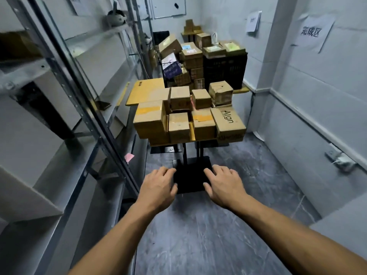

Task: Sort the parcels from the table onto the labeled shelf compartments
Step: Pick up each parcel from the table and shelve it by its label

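Parcels packed on table straight ahead; shelf along left. Align box (front right corner) lies flat, long axis running away from viewer. left hand and right hand reach out low, palms down, fingers loosely spread, holding nothing, probably touching nothing.

The head camera is looking forward and down at the table, sitting above and a little back from its near edge, shelf rack on its left.
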Demonstrator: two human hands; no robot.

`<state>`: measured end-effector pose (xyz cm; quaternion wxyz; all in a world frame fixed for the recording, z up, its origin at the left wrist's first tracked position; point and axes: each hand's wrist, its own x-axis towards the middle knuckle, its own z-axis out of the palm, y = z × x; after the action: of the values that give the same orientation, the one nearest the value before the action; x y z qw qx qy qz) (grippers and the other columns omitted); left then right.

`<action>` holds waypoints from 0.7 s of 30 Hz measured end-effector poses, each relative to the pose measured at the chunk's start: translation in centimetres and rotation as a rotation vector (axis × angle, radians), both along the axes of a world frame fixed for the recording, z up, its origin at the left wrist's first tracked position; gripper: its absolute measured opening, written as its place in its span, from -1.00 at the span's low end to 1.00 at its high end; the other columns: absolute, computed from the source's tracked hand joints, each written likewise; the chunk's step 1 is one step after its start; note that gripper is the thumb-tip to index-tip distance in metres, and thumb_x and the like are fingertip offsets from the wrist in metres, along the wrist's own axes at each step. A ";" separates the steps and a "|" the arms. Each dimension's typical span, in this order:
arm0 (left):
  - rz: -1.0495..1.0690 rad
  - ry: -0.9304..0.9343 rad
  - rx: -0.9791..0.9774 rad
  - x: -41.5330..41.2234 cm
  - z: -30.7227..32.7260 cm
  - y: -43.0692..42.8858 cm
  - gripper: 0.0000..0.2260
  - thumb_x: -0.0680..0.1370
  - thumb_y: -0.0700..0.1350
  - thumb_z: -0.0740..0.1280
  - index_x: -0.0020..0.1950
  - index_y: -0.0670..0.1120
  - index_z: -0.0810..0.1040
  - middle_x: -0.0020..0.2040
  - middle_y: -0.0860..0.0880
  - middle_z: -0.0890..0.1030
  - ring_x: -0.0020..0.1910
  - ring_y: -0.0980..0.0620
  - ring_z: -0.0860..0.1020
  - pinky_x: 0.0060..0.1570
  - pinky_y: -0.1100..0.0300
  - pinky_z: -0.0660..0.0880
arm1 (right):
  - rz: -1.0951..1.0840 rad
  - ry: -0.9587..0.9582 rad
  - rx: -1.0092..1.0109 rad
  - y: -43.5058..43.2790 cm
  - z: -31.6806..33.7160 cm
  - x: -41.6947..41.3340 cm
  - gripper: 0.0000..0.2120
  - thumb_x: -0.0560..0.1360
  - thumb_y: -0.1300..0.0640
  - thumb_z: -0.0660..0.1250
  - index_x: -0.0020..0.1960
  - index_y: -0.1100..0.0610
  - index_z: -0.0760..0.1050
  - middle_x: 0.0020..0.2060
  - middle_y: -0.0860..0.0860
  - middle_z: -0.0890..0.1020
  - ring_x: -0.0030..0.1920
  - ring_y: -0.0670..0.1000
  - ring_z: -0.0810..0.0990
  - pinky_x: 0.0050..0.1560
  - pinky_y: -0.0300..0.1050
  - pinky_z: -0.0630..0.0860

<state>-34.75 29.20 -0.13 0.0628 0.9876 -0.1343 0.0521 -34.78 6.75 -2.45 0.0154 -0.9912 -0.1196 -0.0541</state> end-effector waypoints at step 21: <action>0.400 -0.046 -0.031 27.3 1.4 6.3 -0.57 0.57 0.07 0.22 0.43 0.02 0.38 0.32 0.00 0.48 0.22 -0.08 0.46 0.20 -0.01 0.39 | 0.354 0.066 0.065 7.8 2.0 33.4 -0.58 0.59 -0.18 0.17 0.37 -0.01 0.35 0.25 0.06 0.51 0.24 0.15 0.51 0.17 0.09 0.50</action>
<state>-7.48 35.46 1.26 0.0632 0.9921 0.0637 0.0882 -1.40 14.56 -0.43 0.0607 -0.9549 -0.2897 -0.0221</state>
